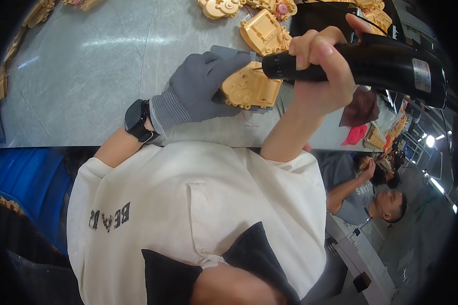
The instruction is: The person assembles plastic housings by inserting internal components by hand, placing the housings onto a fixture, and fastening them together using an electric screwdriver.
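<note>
A grey work table (86, 76) is seen from above, with yellow plastic toy housings (263, 31) left loose along its far edge (whether these are finished or waiting cannot be told). A black electric screwdriver (376, 63) is gripped firmly in the bare right hand (318, 68), the forearm raised steeply from the elbow and the tool held almost level, its bit set against one yellow housing part (252, 86). That part is seated on a grey jig near the table's front edge and is pressed down by the grey-gloved left hand (198, 86), fingers spread over it. The fastening is judged to be under way, not completed. A black wristwatch (136, 119) is worn on the left wrist.
</note>
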The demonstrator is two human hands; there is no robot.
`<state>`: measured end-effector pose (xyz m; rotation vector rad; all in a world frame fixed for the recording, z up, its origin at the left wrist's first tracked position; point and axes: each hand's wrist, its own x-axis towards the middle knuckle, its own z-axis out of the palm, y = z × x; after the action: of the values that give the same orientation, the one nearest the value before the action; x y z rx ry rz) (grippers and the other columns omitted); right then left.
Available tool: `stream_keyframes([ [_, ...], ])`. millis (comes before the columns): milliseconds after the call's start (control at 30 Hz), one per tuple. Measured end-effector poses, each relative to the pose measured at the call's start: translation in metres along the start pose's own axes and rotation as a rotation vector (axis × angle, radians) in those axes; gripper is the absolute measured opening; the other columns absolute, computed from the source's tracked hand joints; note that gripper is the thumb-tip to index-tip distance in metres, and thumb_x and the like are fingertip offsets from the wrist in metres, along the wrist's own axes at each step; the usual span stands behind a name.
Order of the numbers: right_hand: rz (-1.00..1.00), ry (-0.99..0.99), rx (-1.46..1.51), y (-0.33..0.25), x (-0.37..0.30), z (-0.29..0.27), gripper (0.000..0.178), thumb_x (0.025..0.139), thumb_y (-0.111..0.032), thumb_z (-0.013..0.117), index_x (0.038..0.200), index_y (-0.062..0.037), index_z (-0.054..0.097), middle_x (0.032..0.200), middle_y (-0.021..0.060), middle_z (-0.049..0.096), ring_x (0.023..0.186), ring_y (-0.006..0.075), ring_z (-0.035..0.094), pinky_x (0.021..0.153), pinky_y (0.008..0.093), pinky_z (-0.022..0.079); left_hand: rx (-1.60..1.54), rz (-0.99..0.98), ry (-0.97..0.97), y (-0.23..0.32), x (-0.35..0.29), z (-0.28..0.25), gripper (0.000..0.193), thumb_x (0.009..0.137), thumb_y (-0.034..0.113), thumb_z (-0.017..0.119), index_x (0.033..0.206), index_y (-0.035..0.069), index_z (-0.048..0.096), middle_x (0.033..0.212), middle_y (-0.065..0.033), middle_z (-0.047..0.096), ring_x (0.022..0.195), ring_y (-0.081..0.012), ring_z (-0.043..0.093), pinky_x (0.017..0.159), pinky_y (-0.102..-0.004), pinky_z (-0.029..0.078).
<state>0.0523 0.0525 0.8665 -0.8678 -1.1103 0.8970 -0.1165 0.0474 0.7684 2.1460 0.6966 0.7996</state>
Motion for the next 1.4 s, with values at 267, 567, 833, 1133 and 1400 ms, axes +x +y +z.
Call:
stream_keyframes([
  [267,-0.023,-0.155,-0.06,-0.004,-0.005,0.002,0.044,0.072,0.002,0.049,0.114,-0.0045,0.038,0.059,0.0075,0.044,0.047,0.0175,0.044,0.055,0.0347,0.04,-0.028,-0.004,0.031,0.0,-0.002,-0.001,0.081,0.055,0.031,0.081,0.125,0.013,0.045,0.081,-0.0097,0.06,0.071,-0.0273,0.059,0.063,-0.0352,0.048],
  [567,-0.14,-0.263,0.018,0.001,-0.008,0.002,0.043,0.07,0.007,0.057,0.107,-0.002,0.037,0.058,0.0083,0.049,0.048,0.0167,0.05,0.053,0.0319,0.045,0.01,-0.009,0.064,0.003,-0.002,0.001,0.081,0.055,0.03,0.081,0.125,0.011,0.046,0.076,-0.0105,0.06,0.067,-0.0266,0.06,0.061,-0.0352,0.049],
  [833,-0.106,-0.325,0.021,0.002,-0.008,0.002,0.058,0.071,0.008,0.049,0.125,-0.0051,0.03,0.061,0.0101,0.046,0.049,0.0197,0.047,0.057,0.0386,0.043,-0.115,-0.131,-0.05,0.004,-0.005,-0.002,0.084,0.058,0.032,0.081,0.132,0.018,0.042,0.104,-0.0065,0.059,0.092,-0.0259,0.054,0.082,-0.0354,0.043],
  [1133,-0.186,0.083,-0.191,0.007,-0.02,0.018,0.044,0.069,0.009,0.053,0.11,-0.0018,0.041,0.06,0.0112,0.051,0.046,0.0195,0.049,0.051,0.0354,0.045,-0.021,-0.145,-0.098,0.011,0.008,-0.003,0.088,0.059,0.03,0.08,0.134,0.014,0.037,0.103,-0.0108,0.058,0.089,-0.0282,0.056,0.078,-0.0369,0.046],
  [1400,-0.478,0.553,0.215,-0.092,-0.091,-0.05,0.023,0.083,-0.014,0.05,0.106,-0.0091,0.053,0.065,0.0008,0.046,0.056,0.0135,0.042,0.063,0.0324,0.037,-0.765,-0.36,0.283,0.07,0.006,-0.064,0.061,0.07,0.009,0.072,0.125,0.009,0.046,0.099,-0.0037,0.054,0.089,-0.0122,0.055,0.077,-0.0253,0.049],
])
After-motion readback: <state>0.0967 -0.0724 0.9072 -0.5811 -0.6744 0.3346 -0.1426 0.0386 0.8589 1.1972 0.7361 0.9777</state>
